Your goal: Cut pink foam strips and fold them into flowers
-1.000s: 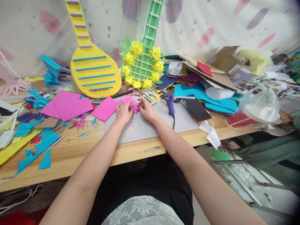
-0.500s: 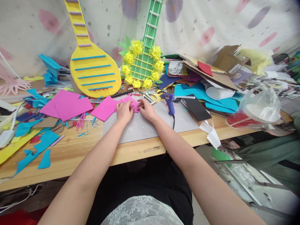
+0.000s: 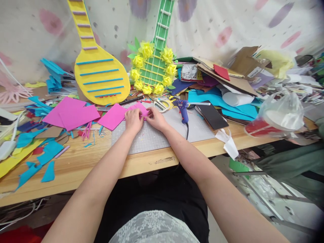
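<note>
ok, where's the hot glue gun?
In the head view, the purple hot glue gun is just right of centre, at the far part of the grey cutting mat, between the right hand and the black smartphone.

A white curtain (image 3: pixel 207 20) patterned with pink and purple petals hangs in soft folds behind the wooden table (image 3: pixel 73 172), its front edge gouged. Lower right, a metal frame (image 3: pixel 263 199) shows near pale flooring (image 3: pixel 214 216). Light is even.
</note>
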The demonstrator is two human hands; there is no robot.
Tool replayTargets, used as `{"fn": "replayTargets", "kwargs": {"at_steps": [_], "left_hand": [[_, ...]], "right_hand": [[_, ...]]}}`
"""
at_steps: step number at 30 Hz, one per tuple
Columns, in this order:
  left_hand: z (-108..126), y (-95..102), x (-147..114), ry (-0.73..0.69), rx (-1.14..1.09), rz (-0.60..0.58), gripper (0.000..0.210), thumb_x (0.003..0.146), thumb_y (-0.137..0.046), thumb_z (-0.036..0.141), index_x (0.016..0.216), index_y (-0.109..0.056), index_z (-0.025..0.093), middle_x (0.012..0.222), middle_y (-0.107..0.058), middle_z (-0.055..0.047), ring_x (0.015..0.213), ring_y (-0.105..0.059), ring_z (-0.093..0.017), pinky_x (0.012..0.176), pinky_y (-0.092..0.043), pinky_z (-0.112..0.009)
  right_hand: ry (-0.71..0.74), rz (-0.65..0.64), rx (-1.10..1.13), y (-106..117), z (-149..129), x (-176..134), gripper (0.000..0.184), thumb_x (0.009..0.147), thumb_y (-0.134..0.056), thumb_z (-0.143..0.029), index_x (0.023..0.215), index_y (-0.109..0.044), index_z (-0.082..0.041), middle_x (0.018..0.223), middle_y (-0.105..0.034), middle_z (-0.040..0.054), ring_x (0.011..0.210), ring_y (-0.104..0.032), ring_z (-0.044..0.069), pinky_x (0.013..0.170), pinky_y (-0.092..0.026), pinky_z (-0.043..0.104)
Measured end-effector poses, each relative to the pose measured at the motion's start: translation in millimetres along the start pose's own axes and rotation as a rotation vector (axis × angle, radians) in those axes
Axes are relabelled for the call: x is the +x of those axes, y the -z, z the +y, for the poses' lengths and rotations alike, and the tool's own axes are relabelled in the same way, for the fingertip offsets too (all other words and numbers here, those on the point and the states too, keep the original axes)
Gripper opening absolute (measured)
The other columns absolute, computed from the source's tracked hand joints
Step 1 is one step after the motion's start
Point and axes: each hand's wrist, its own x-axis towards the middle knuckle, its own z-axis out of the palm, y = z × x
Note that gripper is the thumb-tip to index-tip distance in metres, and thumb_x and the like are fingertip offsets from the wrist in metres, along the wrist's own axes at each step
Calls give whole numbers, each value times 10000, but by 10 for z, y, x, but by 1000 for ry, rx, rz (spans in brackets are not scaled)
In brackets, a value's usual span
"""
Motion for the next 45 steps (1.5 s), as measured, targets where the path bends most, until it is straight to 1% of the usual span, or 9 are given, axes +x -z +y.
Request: {"fn": "replayTargets", "kwargs": {"at_steps": [3, 10, 22, 27, 29, 33, 37, 40, 45], "left_hand": [[1, 16, 1, 6, 30, -14, 89, 813, -534, 294, 837, -581, 222, 980, -626, -80, 1048, -500, -278, 930, -327, -407], [-31, 43, -35, 7, 26, 0, 129, 817, -522, 307, 834, -622, 228, 975, -635, -77, 1050, -496, -271, 950, -308, -417], [-47, 67, -62, 9, 25, -16, 141, 814, -532, 303, 883, -648, 258, 982, -628, -69, 1045, -495, -272, 954, -320, -416], [-32, 68, -78, -5, -3, 3, 231, 819, -514, 263, 1011, -639, 296, 1029, -582, -77, 1065, -478, -275, 952, -326, -420], [-25, 70, -81, -8, -2, -8, 236, 823, -497, 249, 997, -645, 306, 1039, -567, -77, 1069, -471, -274, 946, -327, -426], [-20, 66, -84, -19, 18, -21, 205, 812, -491, 235, 891, -674, 281, 1017, -559, -83, 1073, -460, -277, 945, -322, -439], [-34, 39, -87, -19, 22, 0, 183, 808, -514, 279, 890, -676, 259, 1011, -564, -85, 1070, -460, -274, 954, -319, -429], [-37, 24, -90, -19, 24, 2, 172, 803, -545, 340, 891, -668, 260, 1022, -569, -80, 1077, -457, -272, 972, -309, -421], [-22, 23, -84, -9, 30, -9, 178, 787, -577, 388, 885, -658, 264, 1023, -566, -76, 1090, -455, -269, 982, -301, -417]], "right_hand": [[26, 11, -66, -29, -13, -18, 343, 715, -560, -162, 1053, -500, -177, 917, -566, 31, 775, -567, 124, 830, -478, 321], [26, 1, -115, -47, -8, -22, 354, 720, -529, -137, 1072, -506, -164, 928, -553, 37, 792, -548, 126, 857, -458, 317], [33, -15, -102, -30, -17, -24, 349, 711, -529, -114, 1055, -500, -167, 925, -550, 34, 790, -550, 126, 851, -464, 322], [29, -13, -99, -36, -11, -24, 362, 704, -529, -126, 1063, -503, -159, 924, -554, 40, 795, -555, 130, 850, -465, 319], [28, -11, -95, -37, -14, -26, 361, 701, -527, -129, 1060, -506, -162, 922, -557, 39, 791, -556, 132, 853, -467, 326], [9, -18, -47, -26, 2, 3, 373, 682, -471, -84, 1047, -512, -149, 923, -571, 50, 791, -565, 133, 849, -475, 329], [-84, -26, 117, -10, 64, 74, 395, 657, -351, -27, 992, -502, -172, 846, -597, 18, 748, -588, 116, 812, -496, 314], [-120, -24, 197, -6, 100, 105, 398, 634, -330, -18, 955, -499, -183, 797, -603, 1, 696, -599, 107, 774, -511, 308], [-106, -9, 118, -10, 90, 87, 372, 645, -383, -44, 965, -515, -180, 847, -635, 18, 748, -613, 120, 810, -511, 341]]}}
